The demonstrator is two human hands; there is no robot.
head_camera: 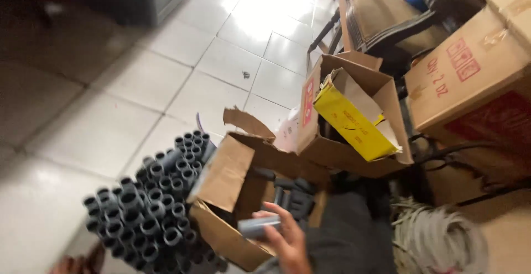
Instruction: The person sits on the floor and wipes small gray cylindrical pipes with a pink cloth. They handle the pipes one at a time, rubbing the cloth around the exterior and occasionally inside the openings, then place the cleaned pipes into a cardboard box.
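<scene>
Toes (pixel 77 264) of a bare foot show at the bottom left edge, on the pale floor tiles (pixel 105 124). Just right of them stands a dense cluster of grey pipe pieces (pixel 149 207), set on end so their round open mouths face up, packed side by side and touching one another. The cluster presses against the left flap of an open cardboard box (pixel 232 196), which lies torn and tilted on the floor, with more dark grey fittings (pixel 293 194) inside it.

Over the box's near edge, one hand (pixel 287 238) has its fingers curled around a short grey pipe piece (pixel 259 227), which lies roughly level and sticks out to the left of the palm. Which hand this is cannot be told from the blurred view, and no other hand shows.

Behind that, a second open carton (pixel 354 141) leans to the right and holds a yellow box (pixel 351 122) that pokes out at a slant. A dark trouser leg (pixel 348 235) fills the space below it. Further right, a coil of pale cable (pixel 437 238) lies on the floor, crowded against a dark metal frame (pixel 453 158). Large brown cartons (pixel 470 69) with red print stack along the right edge, and a chair (pixel 387 19) stands behind them, hemming in that side.
</scene>
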